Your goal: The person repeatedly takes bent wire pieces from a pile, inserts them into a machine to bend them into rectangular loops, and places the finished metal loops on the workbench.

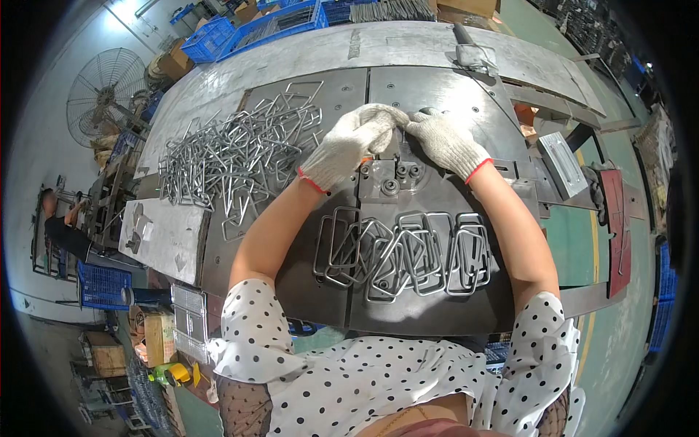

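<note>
White knit gloves with red cuffs cover both hands, which meet over the far side of a small bolted metal fixture [390,186] on the steel table. My left hand [357,138] is closed, its fingers curled in at the fixture. Beside it, my right hand [444,140] is closed too, fingertips close to the left ones. Whatever they pinch is hidden by the gloves. Left of my hands lies a tangled heap of bent wire frames [240,149]. Nearer to me, between my forearms, several rectangular wire loops [415,255] lie overlapping in a row.
Blue crates [277,33] stand past the table's far edge. A handled tool [473,52] rests at the far right. To the right are a grey metal block [562,166] and a red panel [616,233]. A large fan [106,96] and another person [67,227] are at left.
</note>
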{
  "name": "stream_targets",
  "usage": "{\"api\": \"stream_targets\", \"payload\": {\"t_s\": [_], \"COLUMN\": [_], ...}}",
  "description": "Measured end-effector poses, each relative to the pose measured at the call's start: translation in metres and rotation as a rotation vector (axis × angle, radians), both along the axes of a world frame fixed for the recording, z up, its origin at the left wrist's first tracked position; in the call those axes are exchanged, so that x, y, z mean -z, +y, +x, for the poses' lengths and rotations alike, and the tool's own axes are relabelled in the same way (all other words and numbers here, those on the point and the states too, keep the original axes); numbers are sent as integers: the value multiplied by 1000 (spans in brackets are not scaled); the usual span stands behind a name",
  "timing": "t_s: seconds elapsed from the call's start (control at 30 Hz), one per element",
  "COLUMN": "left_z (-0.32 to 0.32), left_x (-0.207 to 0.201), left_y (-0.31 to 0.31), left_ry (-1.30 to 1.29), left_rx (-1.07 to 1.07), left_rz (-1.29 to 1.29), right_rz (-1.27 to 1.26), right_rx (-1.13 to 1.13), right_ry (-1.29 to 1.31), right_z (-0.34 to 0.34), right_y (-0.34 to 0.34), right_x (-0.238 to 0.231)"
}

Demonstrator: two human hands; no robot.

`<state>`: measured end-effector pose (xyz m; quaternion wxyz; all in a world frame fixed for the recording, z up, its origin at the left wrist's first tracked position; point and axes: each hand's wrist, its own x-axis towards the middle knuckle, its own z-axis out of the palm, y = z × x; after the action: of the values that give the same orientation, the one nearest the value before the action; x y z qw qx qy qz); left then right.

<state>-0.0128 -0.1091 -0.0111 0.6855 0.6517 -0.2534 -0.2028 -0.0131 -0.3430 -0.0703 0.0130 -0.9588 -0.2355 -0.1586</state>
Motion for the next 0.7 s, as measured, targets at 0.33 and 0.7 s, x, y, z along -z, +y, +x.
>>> {"api": "stream_targets", "payload": {"t_s": [0.33,0.7], "left_z": [4,3], "left_x": [10,11], "left_y": [1,2], "left_ry": [-5,6], "left_rx": [10,2], "left_rz": [-29,-40], "right_rz": [32,24], "right_rx": [-31,-17], "right_ry": [-7,2], "right_z": [8,3], "right_y": [-2,2], "right_x": [10,4]}}
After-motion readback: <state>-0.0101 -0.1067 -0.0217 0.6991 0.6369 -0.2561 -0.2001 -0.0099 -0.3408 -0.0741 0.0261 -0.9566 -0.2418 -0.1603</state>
